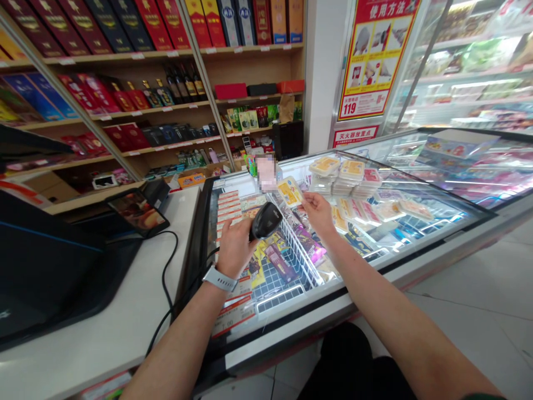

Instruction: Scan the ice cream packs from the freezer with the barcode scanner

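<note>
My left hand (237, 244), with a watch (220, 277) on its wrist, is wrapped round a black handheld barcode scanner (266, 220) above the freezer's glass top. The scanner's head points up and to the right. Between the fingers of my right hand (318, 211) is a flat yellow-and-white food pack (290, 191), tilted up just beyond the scanner. Right of that hand, stacked packs (352, 169) in yellow and pink stand on the glass. More packs (362, 211) lie in a row nearer to me.
Under the glass of the chest freezer (291, 333) are wire baskets with wrapped goods. Price labels (229, 208) line its left side. A white counter (170, 278) at the left bears a dark screen (137, 211) and a cable. Shelves with boxes and bottles stand behind.
</note>
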Demonstrator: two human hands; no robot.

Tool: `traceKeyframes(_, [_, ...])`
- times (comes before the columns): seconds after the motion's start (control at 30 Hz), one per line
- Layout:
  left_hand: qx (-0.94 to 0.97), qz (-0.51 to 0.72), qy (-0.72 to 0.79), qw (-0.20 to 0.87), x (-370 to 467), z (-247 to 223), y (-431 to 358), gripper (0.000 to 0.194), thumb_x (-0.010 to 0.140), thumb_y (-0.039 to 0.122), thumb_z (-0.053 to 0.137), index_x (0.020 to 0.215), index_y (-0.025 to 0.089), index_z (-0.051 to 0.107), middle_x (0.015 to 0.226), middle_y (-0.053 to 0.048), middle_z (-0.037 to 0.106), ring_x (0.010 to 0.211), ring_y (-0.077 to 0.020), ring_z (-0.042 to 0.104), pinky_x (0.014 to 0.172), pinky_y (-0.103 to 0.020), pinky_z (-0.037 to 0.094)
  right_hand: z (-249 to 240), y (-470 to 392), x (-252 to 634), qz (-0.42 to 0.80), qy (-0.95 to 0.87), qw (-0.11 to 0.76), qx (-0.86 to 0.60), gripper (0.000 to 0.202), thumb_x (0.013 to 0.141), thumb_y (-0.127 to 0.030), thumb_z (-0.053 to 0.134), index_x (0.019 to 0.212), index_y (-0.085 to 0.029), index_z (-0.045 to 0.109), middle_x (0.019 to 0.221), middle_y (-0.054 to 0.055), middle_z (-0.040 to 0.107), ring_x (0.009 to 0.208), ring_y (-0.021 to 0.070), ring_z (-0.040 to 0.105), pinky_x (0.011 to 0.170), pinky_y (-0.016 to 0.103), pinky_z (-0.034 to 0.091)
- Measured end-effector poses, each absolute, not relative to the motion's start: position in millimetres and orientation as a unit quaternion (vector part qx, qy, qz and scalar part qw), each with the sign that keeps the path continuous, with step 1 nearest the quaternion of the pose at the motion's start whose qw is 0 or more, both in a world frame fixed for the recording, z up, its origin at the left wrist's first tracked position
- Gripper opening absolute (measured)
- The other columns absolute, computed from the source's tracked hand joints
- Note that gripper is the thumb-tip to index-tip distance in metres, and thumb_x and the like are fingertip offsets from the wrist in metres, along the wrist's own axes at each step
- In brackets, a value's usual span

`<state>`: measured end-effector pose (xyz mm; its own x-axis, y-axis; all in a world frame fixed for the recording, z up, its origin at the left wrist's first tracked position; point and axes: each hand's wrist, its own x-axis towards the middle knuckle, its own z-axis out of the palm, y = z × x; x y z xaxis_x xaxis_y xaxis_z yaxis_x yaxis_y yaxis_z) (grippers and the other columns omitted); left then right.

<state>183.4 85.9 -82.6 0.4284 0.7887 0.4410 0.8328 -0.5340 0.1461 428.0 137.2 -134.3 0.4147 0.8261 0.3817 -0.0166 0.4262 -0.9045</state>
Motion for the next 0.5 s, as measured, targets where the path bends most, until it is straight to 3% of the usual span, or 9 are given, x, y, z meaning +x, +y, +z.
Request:
traceKeyframes(0.2, [-0.839,-0.252,-0.481,0.033,182,-79,83,0.020,0.083,0.024,0.056,0.103,0.020,0.060,0.102,-0.008,0.071,0.100,-0.0256,0.064,0.103,-0.045,0.033,-134,133,420,0.328,-0.447,0.701,-0.449,0.039,0.067,-0.046,0.074,0.092,-0.019,0.060,0.085,0.002,0.069,0.066,0.0141,0.067,0.066,0.033,0.060])
traceKeyframes(0.33, [-0.831,-0.280,-0.481,0.017,179,-76,81,0.022,0.083,0.023,0.058,0.104,0.020,0.060,0.101,-0.007,0.071,0.100,-0.0250,0.064,0.101,-0.043,0.036,-131,128,407,0.392,-0.418,0.679,-0.459,0.037,0.064,-0.041,0.078,0.088,-0.019,0.061,0.070,-0.001,0.068,0.063,0.0163,0.068,0.065,0.035,0.061])
traceKeyframes(0.5, [-0.825,-0.296,-0.482,0.001,176,-79,83,0.028,0.081,0.025,0.063,0.108,0.020,0.059,0.106,-0.008,0.070,0.103,-0.0251,0.063,0.100,-0.043,0.037,-97,113,402,0.315,-0.365,0.773,-0.413,0.027,0.071,-0.033,0.073,0.090,-0.018,0.060,0.071,-0.001,0.067,0.064,0.0139,0.068,0.067,0.031,0.061])
